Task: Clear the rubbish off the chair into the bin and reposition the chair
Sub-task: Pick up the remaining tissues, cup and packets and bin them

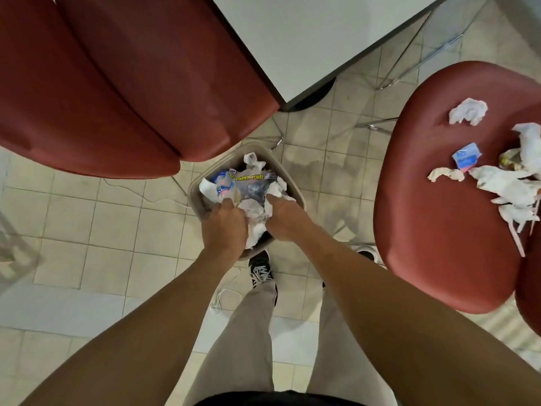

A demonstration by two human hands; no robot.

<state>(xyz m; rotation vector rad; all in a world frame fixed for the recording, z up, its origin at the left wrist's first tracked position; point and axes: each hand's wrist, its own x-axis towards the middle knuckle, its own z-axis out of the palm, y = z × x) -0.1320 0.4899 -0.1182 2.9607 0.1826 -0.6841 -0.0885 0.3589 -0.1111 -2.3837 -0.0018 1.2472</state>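
Here both hands reach down into the bin (pixel 195 197). The left hand (pixel 224 227) and right hand (pixel 285 219) have fingers curled into white crumpled paper (pixel 254 221), pressing on it from either side. The bin, on the floor between two red chairs, is full: tissues and a paper-towel wrapper (pixel 251 183). More rubbish (pixel 509 183) lies on the right chair (pixel 439 200).

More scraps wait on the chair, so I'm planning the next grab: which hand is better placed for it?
The right hand, probably. Both hands are in the bin, but the littered chair stands on the right hand's side; the left hand would have to cross over.
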